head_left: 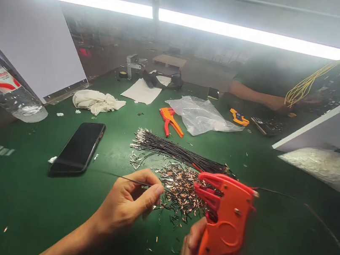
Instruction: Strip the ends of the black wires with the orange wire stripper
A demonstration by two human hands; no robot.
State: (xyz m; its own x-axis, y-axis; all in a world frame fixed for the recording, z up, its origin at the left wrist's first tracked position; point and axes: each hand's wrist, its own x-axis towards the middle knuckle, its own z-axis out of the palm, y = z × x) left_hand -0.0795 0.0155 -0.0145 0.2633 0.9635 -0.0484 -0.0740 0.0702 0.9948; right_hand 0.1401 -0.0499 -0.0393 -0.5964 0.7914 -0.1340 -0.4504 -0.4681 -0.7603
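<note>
My left hand is closed in a pinch on a thin black wire, whose length trails off to the left. To its right, my right hand grips an orange-and-red wire stripper by the handle. The stripper's red jaws point left towards my left fingertips, with a gap between them and the hand. Behind and beneath lies a heap of cut wire ends, black with copper showing. Beyond the heap rests a bundle of black wires, many with metal terminals at the left end.
A phone lies left of the bundle, with a cloth behind it. Further back are orange pliers, a clear plastic bag and a yellow-orange tool. A water bottle leans at left. A person's arm rests across the table.
</note>
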